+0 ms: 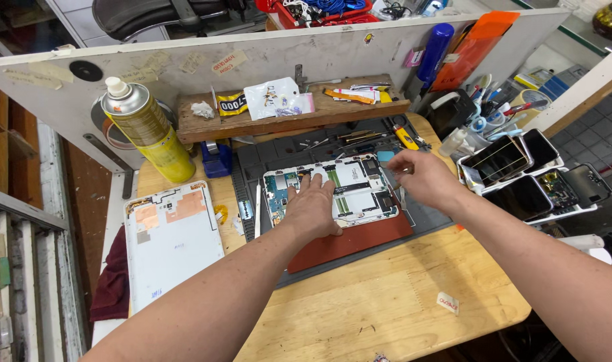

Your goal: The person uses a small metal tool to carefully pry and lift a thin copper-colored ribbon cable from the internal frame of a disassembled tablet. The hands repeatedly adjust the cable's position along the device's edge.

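Observation:
An opened tablet (349, 179) with bare circuit boards lies on a red pad (359, 238) over a dark grey work mat (265, 157). My left hand (312, 208) lies flat on the tablet's near left part, fingers spread. My right hand (423, 177) hovers at the tablet's right edge, fingers slightly curled with the tips close together; whether they pinch something small is too fine to see. The tablet's white back cover (172, 241) lies face down to the left on the wooden table.
A yellow spray can (145, 131) stands at the back left. A wooden shelf (292, 117) holds small bags and parts. Hand tools (403, 137) lie on the mat's far side. A tray of phones (527, 177) sits at the right; a dark red cloth (111, 281) hangs left.

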